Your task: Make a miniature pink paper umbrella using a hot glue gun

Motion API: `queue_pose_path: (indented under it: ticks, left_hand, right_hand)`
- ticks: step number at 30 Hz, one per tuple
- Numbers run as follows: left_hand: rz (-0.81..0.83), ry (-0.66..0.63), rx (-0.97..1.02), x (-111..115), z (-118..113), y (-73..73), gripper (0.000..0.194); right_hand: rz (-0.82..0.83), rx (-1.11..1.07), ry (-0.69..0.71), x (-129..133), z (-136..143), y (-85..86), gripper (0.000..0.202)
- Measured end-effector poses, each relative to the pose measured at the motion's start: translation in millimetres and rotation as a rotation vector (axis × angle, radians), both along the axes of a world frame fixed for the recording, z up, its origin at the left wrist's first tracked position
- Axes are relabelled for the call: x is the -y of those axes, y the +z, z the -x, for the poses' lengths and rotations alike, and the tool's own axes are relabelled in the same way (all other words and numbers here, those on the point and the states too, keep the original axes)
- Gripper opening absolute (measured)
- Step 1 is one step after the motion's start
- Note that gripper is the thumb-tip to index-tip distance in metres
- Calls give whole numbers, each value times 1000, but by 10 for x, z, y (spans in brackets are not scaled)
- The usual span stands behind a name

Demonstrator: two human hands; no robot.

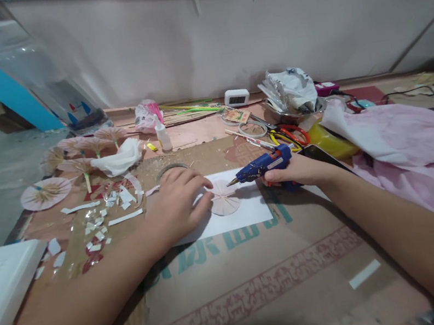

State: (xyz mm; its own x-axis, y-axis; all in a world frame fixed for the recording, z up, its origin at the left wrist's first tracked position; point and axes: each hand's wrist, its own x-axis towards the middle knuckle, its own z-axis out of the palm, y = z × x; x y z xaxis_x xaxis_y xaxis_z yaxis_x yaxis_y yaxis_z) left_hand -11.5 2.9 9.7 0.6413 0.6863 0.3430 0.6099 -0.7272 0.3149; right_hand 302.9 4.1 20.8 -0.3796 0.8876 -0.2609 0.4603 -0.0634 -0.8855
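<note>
A blue hot glue gun (263, 165) is in my right hand (295, 171), its fingers wrapped round the handle. The metal nozzle points left, just over a pale pink round paper disc (225, 205) with fold lines meeting near its middle. My left hand (181, 199) is at the disc's left edge, with bent fingers and the thumb and index fingertips close together on it. Under the disc lies a white sheet of paper (257, 214), partly covered by my left hand. Behind that hand a roll of tape (171, 167) shows in part.
Several pleated paper umbrellas (46, 194) stand at the left, near white paper scraps (97, 227). A glue bottle (162, 134), scissors (296, 135) and a white digital timer (236, 97) are at the back. Pink cloth (411, 130) lies right; a white box-like object (7, 280) left.
</note>
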Motion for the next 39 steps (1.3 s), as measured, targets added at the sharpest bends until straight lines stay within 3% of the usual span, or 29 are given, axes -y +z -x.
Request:
queue_pose_path:
  ticks: [6,17,21,28,39]
  left_hand:
    - [32,-97,-125,-51,32,-4,28]
    - [-12,-7,-139,47,-39,4,41]
    - [-23,16,-62,15,-11,29,32]
    - [50,-101,-55,-16,11,-16,38]
    - [99,-140,-119,12,-31,-66,49]
  right_hand:
    - [17,33,1,9,35,62,54]
    - [-63,125,-28,38,73,101,45]
    - [-111,112,-8,85,103,95,45]
    - [-89,143,113,171,185,123,44]
    - [-100,189,135,193,208,157,46]
